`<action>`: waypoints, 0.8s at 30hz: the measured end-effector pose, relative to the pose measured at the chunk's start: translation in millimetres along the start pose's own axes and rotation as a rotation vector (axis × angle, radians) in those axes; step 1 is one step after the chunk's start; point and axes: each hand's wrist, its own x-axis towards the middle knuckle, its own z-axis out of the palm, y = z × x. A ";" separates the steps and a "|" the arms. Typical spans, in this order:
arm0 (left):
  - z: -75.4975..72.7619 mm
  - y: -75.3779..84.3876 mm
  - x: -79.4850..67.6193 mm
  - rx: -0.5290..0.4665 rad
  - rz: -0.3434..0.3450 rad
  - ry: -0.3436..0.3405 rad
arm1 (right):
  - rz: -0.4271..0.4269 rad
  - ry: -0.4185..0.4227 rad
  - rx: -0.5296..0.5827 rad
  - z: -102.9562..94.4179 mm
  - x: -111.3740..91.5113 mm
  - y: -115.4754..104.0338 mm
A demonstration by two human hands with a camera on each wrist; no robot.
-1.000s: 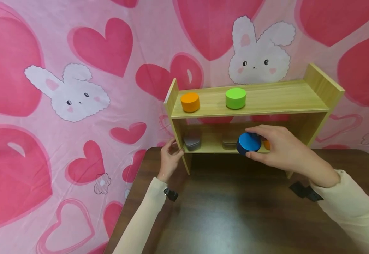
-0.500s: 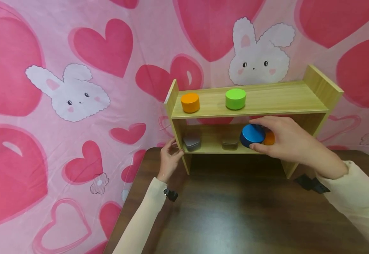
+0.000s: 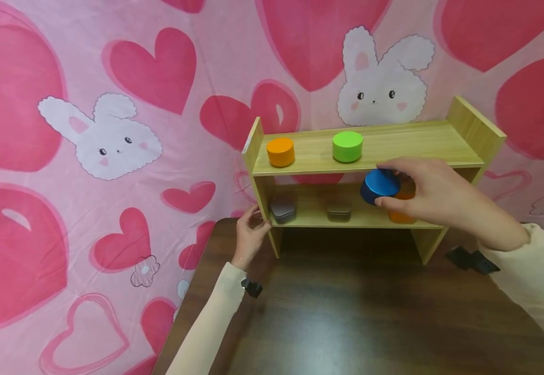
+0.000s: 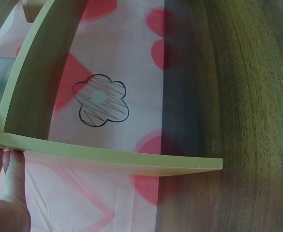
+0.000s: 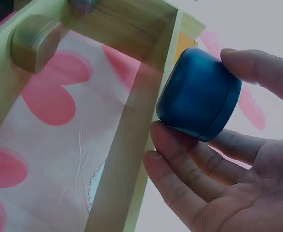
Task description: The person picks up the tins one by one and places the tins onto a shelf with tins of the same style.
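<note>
My right hand [image 3: 440, 192] pinches a round blue tin [image 3: 380, 186] between thumb and fingers, in front of the small wooden shelf [image 3: 407, 140], near its upper board's front edge. In the right wrist view the blue tin [image 5: 197, 94] is tilted, its lid seam towards the palm. At the shelf's left side panel [image 3: 263, 195] my left hand [image 3: 249, 237] grips the edge, thumb on the inner side and fingers outside, as the left wrist view shows. On the upper board stand an orange round tin [image 3: 280, 152] and, to its right, a green round tin [image 3: 348, 147].
The lower board holds a grey tin [image 3: 283, 212] at the left, a gold tin [image 3: 339, 212] in the middle and an orange tin [image 3: 402, 216] partly behind my right hand. The shelf stands on a dark wooden table [image 3: 328, 312] against a pink heart-patterned cloth [image 3: 234, 47].
My right hand has moved up and to the right with the blue tin, from in front of the lower board towards the upper one. My left hand has stayed put.
</note>
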 end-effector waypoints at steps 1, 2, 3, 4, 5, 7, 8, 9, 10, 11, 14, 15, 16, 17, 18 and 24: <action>0.2 0.1 -0.2 0.001 -0.003 0.001 | 0.014 -0.008 0.001 -2.0 1.0 0.9; 0.4 0.2 -0.3 0.002 -0.005 0.002 | 0.025 -0.013 0.000 -3.8 1.8 1.4; 0.6 0.5 -0.5 0.004 -0.008 0.004 | 0.031 -0.015 0.002 -5.4 2.6 2.6; 0.9 1.3 -0.9 0.007 -0.011 0.005 | 0.038 -0.019 0.002 -7.0 3.4 3.5; 1.3 2.4 -1.3 0.007 -0.014 0.007 | 0.055 -0.023 0.002 -8.7 4.1 3.5; 2.0 6.9 -2.7 0.008 -0.020 0.006 | 0.080 -0.034 0.008 -11.7 5.8 5.0; 2.3 10.7 -3.8 0.007 -0.022 0.005 | 0.091 -0.038 0.007 -13.0 6.6 5.5; 2.5 14.9 -5.2 0.006 -0.023 0.003 | 0.098 -0.041 0.009 -14.3 7.5 6.6; 2.5 19.0 -6.5 0.002 -0.024 0.000 | 0.106 -0.042 0.002 -15.4 8.5 7.2; 2.6 22.8 -7.7 0.002 -0.017 -0.002 | 0.107 -0.037 -0.004 -16.4 9.5 8.5; 2.5 30.8 -10.1 -0.003 -0.002 -0.007 | 0.095 -0.008 -0.016 -19.6 12.5 13.9; 2.3 28.5 -9.3 -0.004 -0.001 -0.007 | 0.095 0.001 -0.020 -20.8 13.5 15.5; 2.2 25.2 -8.2 -0.006 0.000 -0.006 | 0.093 0.011 -0.026 -22.1 14.7 17.1; 2.1 21.1 -6.7 -0.005 0.001 -0.005 | 0.090 0.020 -0.032 -23.4 15.9 18.9; 1.9 17.1 -5.0 -0.007 -0.006 -0.003 | 0.093 0.024 -0.037 -24.7 17.2 20.5; -0.3 1.5 -0.1 0.007 -0.011 0.005 | 0.136 0.027 -0.092 -31.2 23.5 27.7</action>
